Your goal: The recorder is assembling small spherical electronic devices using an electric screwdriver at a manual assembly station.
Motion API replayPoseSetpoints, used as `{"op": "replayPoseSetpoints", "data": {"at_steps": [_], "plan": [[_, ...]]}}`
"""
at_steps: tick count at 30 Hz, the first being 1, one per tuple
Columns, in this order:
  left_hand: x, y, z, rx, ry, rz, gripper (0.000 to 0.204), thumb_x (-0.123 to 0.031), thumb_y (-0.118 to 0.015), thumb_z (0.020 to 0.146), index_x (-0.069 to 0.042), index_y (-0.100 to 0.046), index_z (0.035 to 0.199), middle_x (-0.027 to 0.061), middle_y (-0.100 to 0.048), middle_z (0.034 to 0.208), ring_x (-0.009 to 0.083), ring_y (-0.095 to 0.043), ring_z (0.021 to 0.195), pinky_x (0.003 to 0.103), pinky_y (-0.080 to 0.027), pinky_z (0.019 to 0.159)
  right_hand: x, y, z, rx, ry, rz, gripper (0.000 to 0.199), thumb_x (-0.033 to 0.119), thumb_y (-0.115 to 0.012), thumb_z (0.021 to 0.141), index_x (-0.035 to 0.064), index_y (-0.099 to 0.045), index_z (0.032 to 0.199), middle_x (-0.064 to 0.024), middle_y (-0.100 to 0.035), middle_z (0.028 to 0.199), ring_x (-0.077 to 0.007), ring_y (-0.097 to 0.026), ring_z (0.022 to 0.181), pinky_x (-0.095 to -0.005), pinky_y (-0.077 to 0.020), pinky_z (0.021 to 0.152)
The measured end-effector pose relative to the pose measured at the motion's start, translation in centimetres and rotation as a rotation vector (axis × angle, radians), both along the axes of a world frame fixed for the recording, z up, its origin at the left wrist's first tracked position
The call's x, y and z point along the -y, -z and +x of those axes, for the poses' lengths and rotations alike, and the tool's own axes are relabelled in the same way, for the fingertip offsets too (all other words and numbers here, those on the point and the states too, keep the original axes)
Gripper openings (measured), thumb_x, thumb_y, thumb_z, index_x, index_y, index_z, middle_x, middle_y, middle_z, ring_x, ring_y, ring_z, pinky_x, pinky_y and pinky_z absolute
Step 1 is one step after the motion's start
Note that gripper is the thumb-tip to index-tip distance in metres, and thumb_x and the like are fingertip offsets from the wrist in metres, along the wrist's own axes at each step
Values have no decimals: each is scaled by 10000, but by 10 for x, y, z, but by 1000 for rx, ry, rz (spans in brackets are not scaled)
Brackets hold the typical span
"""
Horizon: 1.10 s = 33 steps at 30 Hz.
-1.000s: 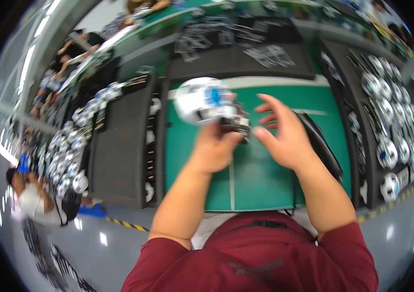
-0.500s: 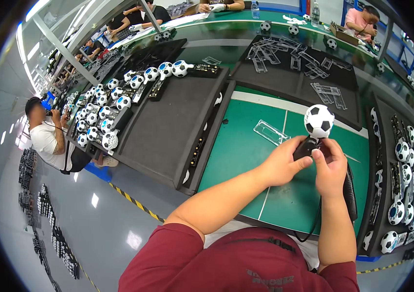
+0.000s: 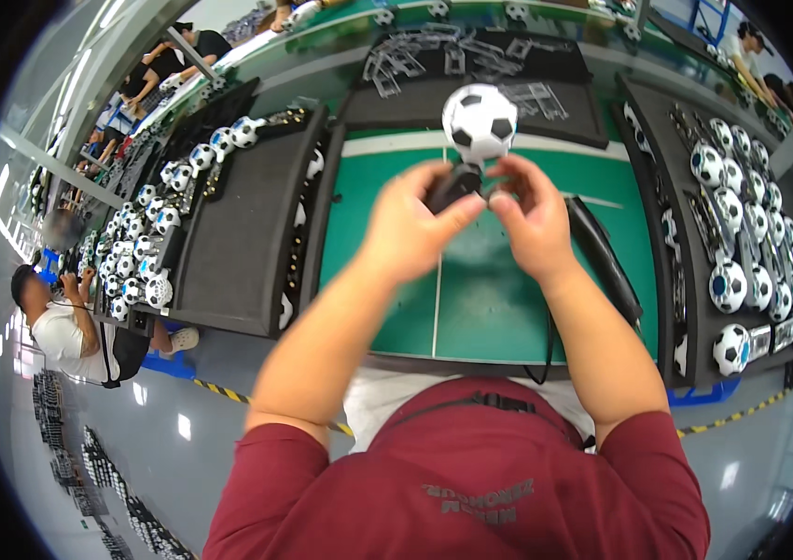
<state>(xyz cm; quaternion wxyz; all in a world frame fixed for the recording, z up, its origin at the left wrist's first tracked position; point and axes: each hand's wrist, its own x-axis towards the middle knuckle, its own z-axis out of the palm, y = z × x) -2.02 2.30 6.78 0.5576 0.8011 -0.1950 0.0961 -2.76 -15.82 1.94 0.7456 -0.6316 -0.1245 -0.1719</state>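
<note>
A device with a black-and-white soccer-ball head [image 3: 480, 121] and a black body [image 3: 455, 189] is held upright over the green work mat. My left hand [image 3: 415, 224] is closed around the black body, thumb along its near side. Just under the ball, my right hand [image 3: 532, 215] has its fingers curled in and its thumb close to the body. What lies between those fingertips is too small and blurred to make out. Beside my right forearm lies a black, tube-shaped tool [image 3: 605, 257] with a cord hanging near it.
To the left, a black foam tray [image 3: 229, 252] carries several soccer-ball devices [image 3: 126, 252]. Another tray at right [image 3: 686, 317] bears more of them in rows. Clear plastic frames [image 3: 396, 70] lie on a dark tray at the back. A person [image 3: 70, 327] sits at far left.
My view has swung to the right, so the scene sits further left and up. Both hands still hold the device, raised a little; the clear frame on the mat is now hidden.
</note>
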Motion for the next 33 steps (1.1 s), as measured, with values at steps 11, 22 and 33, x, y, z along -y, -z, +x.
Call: {"op": "replayPoseSetpoints", "data": {"at_steps": [11,22,33], "plan": [[-85,-166,28,470,-21,1684,356,-140,-826,674,-48,-704,995,93,-694,966,332,-657,841,428,-524,816,4,-1,4,-42,44,-145,296,110,-638,968,-10,-637,1239,-89,-680,1077,-140,-613,871,-262,-519,790],[-89,-178,50,456,-18,1771,346,-76,-833,638,-78,-698,956,83,-699,983,338,-659,853,428,-520,813,4,-8,-3,36,117,-417,275,133,-674,934,13,-679,1180,-48,-690,991,-122,-587,796,-244,-486,723],[-68,-151,39,643,137,1360,315,-190,-833,741,-54,-731,1006,98,-738,867,274,-667,659,370,-549,638,2,-10,-5,39,108,-417,296,156,-700,908,21,-685,1171,-53,-705,1020,-134,-607,808,-273,-501,733]]}}
